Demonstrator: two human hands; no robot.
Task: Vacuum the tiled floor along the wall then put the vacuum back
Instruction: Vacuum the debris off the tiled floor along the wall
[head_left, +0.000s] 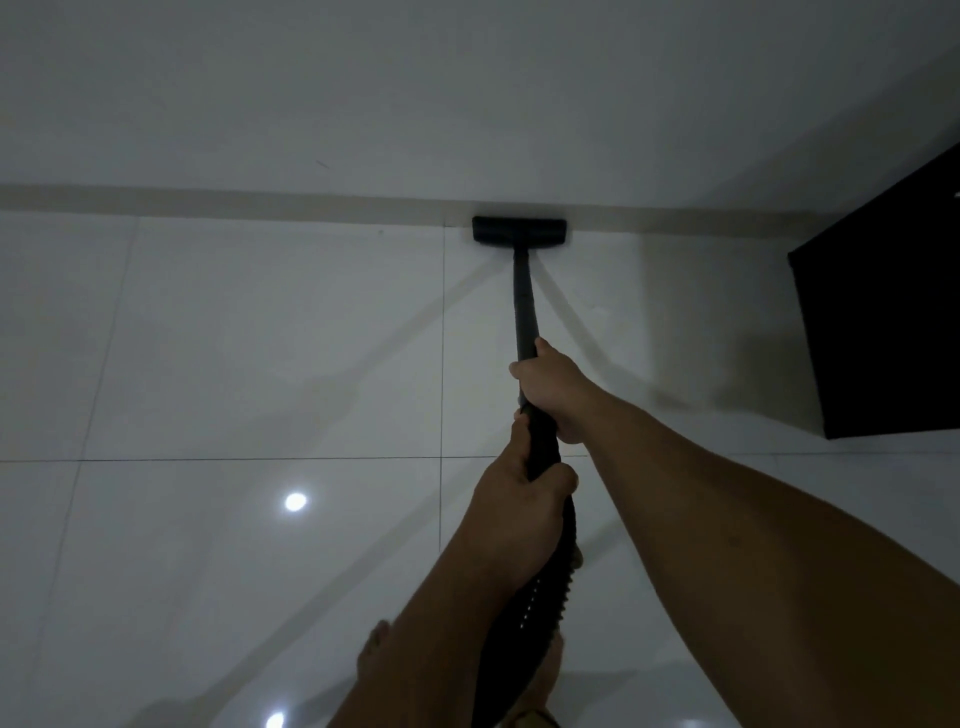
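Observation:
A black vacuum wand (523, 306) runs from my hands down to its flat floor head (518, 231), which rests on the glossy white tiled floor (260, 338) right against the beige skirting of the wall (363, 104). My right hand (550, 387) is wrapped around the wand higher up. Just behind it, my left hand (519, 499) grips the handle where the ribbed black hose (540, 597) starts. The hose drops toward me and leaves the view at the bottom.
A dark cabinet (883, 322) stands on the floor at the right, close to the wall. My bare feet (374, 654) show at the bottom of the view. Ceiling lights reflect off the tiles at lower left.

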